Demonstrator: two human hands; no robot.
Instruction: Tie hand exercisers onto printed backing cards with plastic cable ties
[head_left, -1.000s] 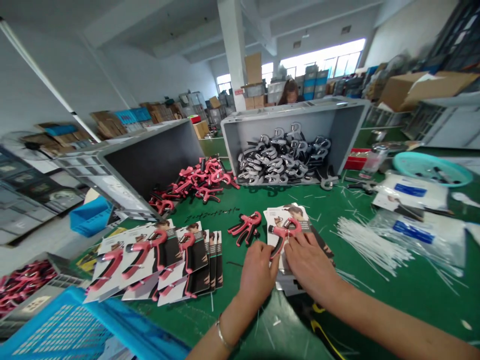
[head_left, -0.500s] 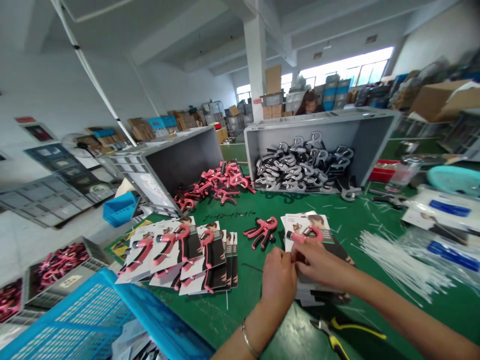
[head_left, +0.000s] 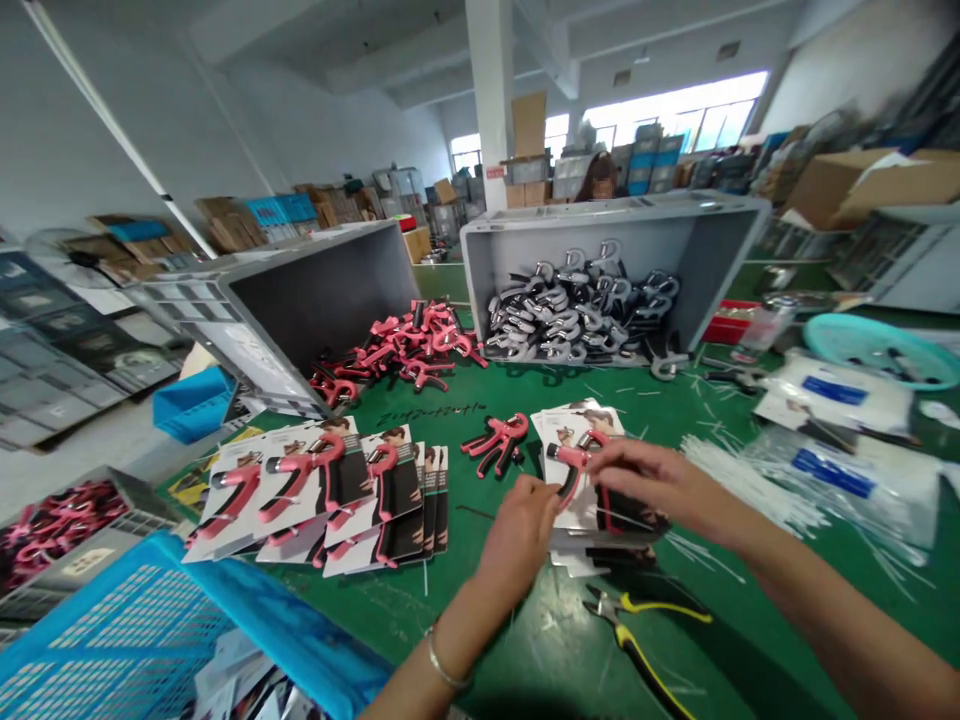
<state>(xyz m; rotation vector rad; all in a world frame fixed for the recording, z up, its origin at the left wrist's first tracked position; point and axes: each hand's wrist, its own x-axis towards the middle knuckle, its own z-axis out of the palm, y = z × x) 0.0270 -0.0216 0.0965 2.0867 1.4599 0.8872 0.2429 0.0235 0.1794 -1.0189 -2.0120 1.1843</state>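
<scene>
A pink hand gripper (head_left: 576, 466) lies on a printed backing card (head_left: 571, 436) atop a stack of cards on the green table (head_left: 750, 560). My left hand (head_left: 525, 525) is closed at the card's near left edge, fingers pinched by the gripper's handle. My right hand (head_left: 651, 482) hovers over the card with fingers curled and pinched above the gripper. A loose pink gripper (head_left: 496, 442) lies just left of the stack. Finished carded grippers (head_left: 330, 490) are fanned out to the left.
Yellow-handled cutters (head_left: 637, 625) lie near my forearms. White cable ties (head_left: 742, 475) are spread at right. A tipped grey crate (head_left: 697, 240) holds grey grippers, another (head_left: 247, 320) spills pink ones. A blue basket (head_left: 142, 640) sits at near left. A person sits behind the crates.
My right hand has lifted from the card and moved right, fingers now pinched above the gripper. My left hand stayed at the card's near edge. The camera view swung.
</scene>
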